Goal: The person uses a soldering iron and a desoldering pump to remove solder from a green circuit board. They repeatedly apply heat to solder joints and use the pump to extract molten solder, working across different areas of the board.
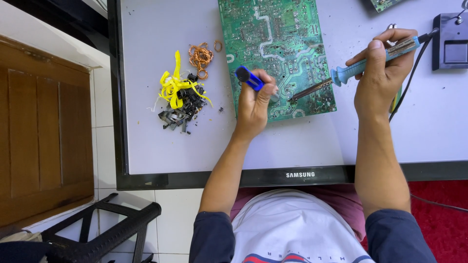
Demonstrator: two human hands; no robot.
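On the table: green circuit board [273,53] lay solder-side up on the pale table [161,141].
Right hand [378,80]: gripped a blue-handled soldering iron [351,73], tip down on the board's near edge.
Left hand [253,102]: clenched round a blue desoldering pump [249,79], right beside the tip.
Risk: board wasn't clamped, so it could've skidded; fingers that near the hot tip looked burn-prone.
Off left: yellow strips [174,85] and copper wire [200,57], well apart.

Circuit board [278,53]: green, pale traces. Soldering iron [375,61]: light blue handle. Desoldering pump [249,79]: dark blue. Strips [176,85]: yellow. Wire coils [200,57]: copper. Worktop [161,141]: white, black-framed.
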